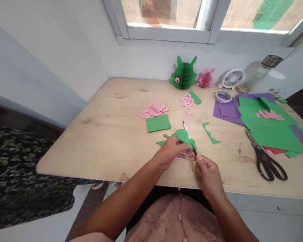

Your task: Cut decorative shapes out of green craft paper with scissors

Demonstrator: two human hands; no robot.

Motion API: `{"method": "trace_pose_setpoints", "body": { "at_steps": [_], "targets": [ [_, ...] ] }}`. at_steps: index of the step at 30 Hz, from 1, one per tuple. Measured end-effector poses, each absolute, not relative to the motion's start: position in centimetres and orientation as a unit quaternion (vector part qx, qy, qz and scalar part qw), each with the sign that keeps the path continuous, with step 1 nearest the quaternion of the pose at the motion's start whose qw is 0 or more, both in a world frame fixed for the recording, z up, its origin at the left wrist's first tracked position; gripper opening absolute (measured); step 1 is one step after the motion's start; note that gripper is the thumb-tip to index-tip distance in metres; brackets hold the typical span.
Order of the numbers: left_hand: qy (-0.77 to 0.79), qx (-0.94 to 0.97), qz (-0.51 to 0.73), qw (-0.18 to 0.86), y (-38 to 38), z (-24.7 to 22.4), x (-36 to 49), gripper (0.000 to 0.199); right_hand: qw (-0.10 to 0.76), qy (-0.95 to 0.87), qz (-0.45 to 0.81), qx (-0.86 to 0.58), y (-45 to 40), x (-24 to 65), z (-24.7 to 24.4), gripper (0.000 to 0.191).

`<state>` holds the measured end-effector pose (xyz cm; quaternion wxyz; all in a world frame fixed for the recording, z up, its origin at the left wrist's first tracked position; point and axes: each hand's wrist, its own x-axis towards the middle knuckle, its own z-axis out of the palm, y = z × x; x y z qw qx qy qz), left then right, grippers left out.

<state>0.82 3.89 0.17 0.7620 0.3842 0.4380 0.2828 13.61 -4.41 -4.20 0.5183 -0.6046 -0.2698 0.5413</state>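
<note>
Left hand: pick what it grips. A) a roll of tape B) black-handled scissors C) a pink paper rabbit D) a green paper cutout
D: the left hand holds the green paper cutout up off the wooden tabletop.

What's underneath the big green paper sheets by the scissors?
Purple sheets and some red paper stick out beneath the green paper; whatever lies under its middle is covered and can't be seen.
</note>
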Motion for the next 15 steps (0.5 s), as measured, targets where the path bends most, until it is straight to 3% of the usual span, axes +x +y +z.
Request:
{"method": "trace_pose_setpoints", "body": {
  "at_steps": [8, 15],
  "targets": [
    [0.455, 0.408, 0.293, 0.736, 4.3, 0.4, 0.3, 0.005, 0.495, -0.282, 0.563, -0.599, -5.3, 14.1, -3.2, 0.041],
    [0.406, 0.492, 0.213, 0.74, 4.7, 1.2, -0.9, 0.007, 0.551, -0.299, 0.509, -0.59, -4.1, 16.1, -2.3, 0.035]
  ]
}}
